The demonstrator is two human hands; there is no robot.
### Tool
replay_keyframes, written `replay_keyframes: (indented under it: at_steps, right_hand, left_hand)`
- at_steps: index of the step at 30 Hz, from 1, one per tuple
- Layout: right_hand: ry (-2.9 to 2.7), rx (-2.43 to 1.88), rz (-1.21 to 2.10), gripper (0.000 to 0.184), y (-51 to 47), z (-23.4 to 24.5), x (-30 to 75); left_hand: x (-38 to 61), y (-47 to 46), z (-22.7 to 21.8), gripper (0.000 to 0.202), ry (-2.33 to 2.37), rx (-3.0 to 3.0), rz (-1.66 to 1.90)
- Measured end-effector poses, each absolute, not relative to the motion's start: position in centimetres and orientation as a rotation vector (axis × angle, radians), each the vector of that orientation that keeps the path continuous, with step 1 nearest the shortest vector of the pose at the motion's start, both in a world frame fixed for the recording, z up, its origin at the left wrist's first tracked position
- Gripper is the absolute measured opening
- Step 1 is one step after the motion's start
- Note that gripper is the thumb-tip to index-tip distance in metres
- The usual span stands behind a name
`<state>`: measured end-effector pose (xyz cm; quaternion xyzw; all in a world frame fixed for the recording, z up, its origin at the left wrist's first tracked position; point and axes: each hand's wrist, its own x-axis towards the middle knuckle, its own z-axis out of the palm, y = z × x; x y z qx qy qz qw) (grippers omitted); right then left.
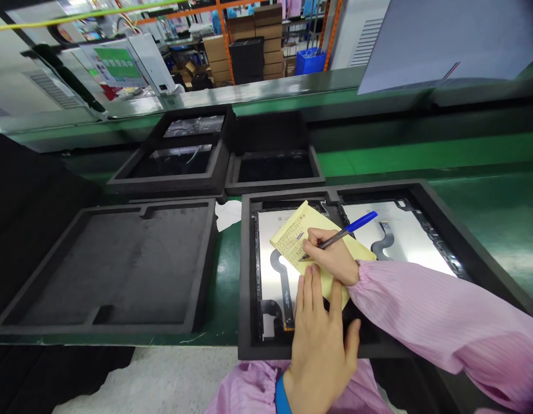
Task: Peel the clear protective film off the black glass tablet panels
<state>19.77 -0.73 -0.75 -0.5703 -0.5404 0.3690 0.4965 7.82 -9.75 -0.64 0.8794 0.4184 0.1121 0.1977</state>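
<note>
A ballpoint pen with a blue cap (361, 221) on its rear end is gripped in my right hand (330, 256). Its tip meets a yellow paper pad (307, 221) that carries rows of handwriting. My left hand (320, 339) lies flat with fingers stretched, its fingertips on the pad's lower edge. Under the pad is a black foam tray (244, 287) holding two silver panels, a left panel (268, 233) and a right panel (415, 241). Dark ribbon cables show on both; the pad and my hands hide part of them.
On the left lies another black foam tray (106, 264). Behind stand stacked foam trays (214, 178) with dark glossy panels inside. A scrap of white material (228, 214) sits between trays on the green bench (223, 287). A large pale screen (447, 40) overhangs at the back right.
</note>
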Motion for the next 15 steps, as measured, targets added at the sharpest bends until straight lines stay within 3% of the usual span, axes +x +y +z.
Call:
replay_keyframes:
  at_steps: [15]
  right_hand:
    - [-1.321, -1.357, 0.896, 0.032, -0.65, -0.88, 19.86]
  left_hand:
    - [7.76, -9.65, -0.68, 0.057, 1.159, 2.454, 0.302]
